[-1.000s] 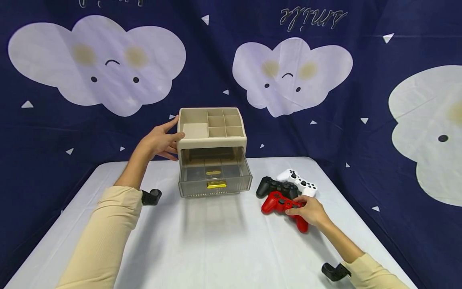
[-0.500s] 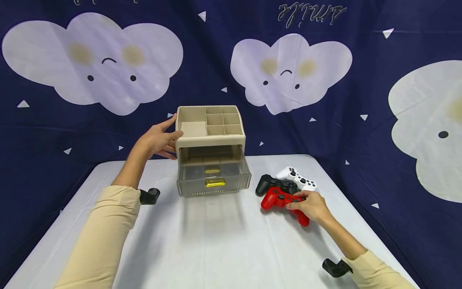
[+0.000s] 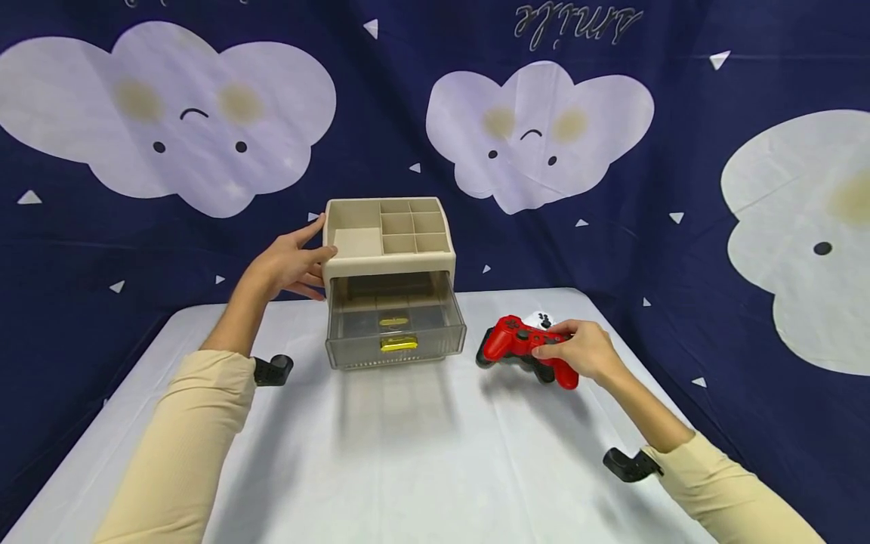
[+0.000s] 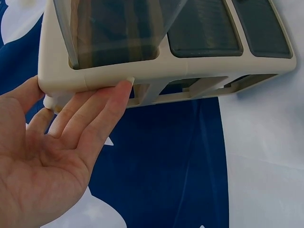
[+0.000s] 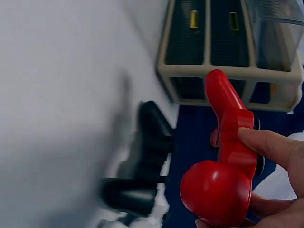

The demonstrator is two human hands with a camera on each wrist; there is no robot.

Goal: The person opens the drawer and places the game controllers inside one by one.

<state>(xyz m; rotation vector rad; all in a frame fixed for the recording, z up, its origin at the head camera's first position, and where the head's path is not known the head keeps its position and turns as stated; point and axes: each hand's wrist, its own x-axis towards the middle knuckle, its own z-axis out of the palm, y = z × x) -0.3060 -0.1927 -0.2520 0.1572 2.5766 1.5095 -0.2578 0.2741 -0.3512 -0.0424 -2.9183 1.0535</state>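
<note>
A cream drawer organizer (image 3: 387, 264) stands at the back of the table, its clear top drawer (image 3: 397, 349) pulled out toward me. My left hand (image 3: 288, 264) rests against the organizer's left side, fingers spread along it and the thumb at the top rim. In the left wrist view the fingers are nearly straight against the cream frame. My right hand (image 3: 586, 351) pinches a red game controller (image 3: 519, 340) between thumb and fingers, raised off the table. Under and behind it lie a black controller (image 5: 147, 152) and a white controller (image 3: 540, 320), both partly hidden.
The organizer's top has several open compartments (image 3: 414, 223), and lower closed drawers (image 5: 185, 42) show in the right wrist view. A white cloth covers the table (image 3: 408, 468). A navy curtain (image 3: 381, 98) with cloud prints hangs behind and to the right.
My right hand has lifted the red controller off the table and moved it slightly away from me, above the black one. The left hand stays on the organizer; the head view has shifted slightly.
</note>
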